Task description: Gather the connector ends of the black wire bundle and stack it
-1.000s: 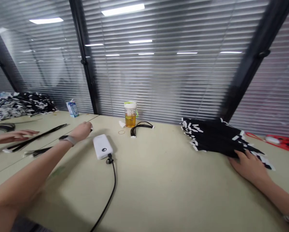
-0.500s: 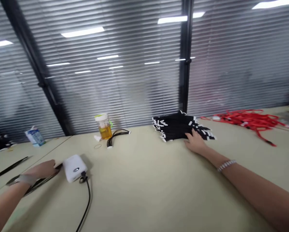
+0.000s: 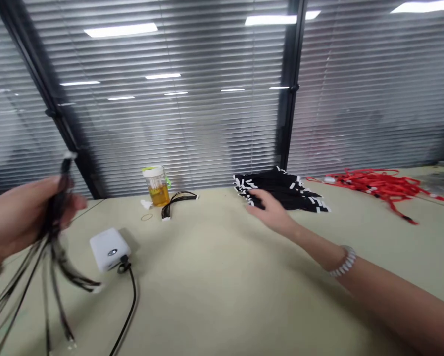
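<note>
My left hand (image 3: 32,210), blurred by motion, is closed around a bundle of black cables (image 3: 53,222) raised above the table at the left. Loose cable ends with small white connectors hang below it. Over the near left edge of the black cable pile (image 3: 277,188) is my right hand (image 3: 270,210), its fingers apart and nothing visible in them. White connectors stick out at both sides of that pile. A white box (image 3: 109,248) with a black cord lies right of the held bundle.
A cup of amber liquid (image 3: 158,190) stands near the blinds, beside a short black cable (image 3: 175,199) and a rubber band (image 3: 146,216). Red cables (image 3: 385,185) are heaped at the right. Window blinds (image 3: 207,123) rise behind the table.
My left hand has lifted the black cable bundle off the table. My right hand has shifted left along the pile's front edge. The view has shifted slightly.
</note>
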The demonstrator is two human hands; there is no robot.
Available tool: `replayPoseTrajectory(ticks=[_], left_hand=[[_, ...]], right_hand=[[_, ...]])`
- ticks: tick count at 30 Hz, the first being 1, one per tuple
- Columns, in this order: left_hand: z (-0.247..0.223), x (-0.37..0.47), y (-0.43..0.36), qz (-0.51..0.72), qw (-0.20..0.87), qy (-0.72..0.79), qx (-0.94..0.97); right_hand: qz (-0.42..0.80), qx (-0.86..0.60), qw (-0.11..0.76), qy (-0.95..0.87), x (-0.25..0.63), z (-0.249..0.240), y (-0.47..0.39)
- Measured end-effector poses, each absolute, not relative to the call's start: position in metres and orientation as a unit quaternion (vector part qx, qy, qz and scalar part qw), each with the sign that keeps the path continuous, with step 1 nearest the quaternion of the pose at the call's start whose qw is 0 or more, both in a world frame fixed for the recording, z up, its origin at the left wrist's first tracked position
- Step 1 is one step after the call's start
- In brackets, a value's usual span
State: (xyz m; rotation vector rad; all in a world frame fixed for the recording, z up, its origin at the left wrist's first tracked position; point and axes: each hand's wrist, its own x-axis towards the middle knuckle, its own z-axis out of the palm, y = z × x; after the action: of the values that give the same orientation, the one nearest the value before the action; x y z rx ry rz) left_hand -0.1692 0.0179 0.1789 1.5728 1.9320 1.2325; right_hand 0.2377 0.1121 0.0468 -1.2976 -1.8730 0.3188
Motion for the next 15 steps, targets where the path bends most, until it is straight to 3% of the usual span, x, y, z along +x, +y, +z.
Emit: replayPoseTrajectory(ticks=[2,4,6,10,12,15], left_hand=[[0.183,-0.113,0.012,0.543,0.316,0.549,0.551],[0.177,-0.061,0.011,0.560,0.381,0.425,0.601],[0.164,-0.021,0.016,0.553,0.425,0.358,0.621],[0.143,0.011,0.028,0.595,0.479,0.259,0.592],[0.138,0.007,0.032,0.576,0.511,0.238,0.592],[0.128,-0.012,0.032,0.496,0.591,0.293,0.565]], right_hand=[[0.202,-0.421,0.368,-0.804,0.199,0.057,0.086],[0.268,-0.313,0.330,-0.849,0.165,0.067,0.057],[0.455,-0.162,0.308,-0.820,0.138,0.073,0.031],[0.637,-0.204,0.295,-0.682,0.123,0.077,0.005],[0.619,-0.287,0.252,-0.686,0.140,0.080,0.004],[0.341,-0.409,0.255,-0.807,0.182,0.082,0.008]])
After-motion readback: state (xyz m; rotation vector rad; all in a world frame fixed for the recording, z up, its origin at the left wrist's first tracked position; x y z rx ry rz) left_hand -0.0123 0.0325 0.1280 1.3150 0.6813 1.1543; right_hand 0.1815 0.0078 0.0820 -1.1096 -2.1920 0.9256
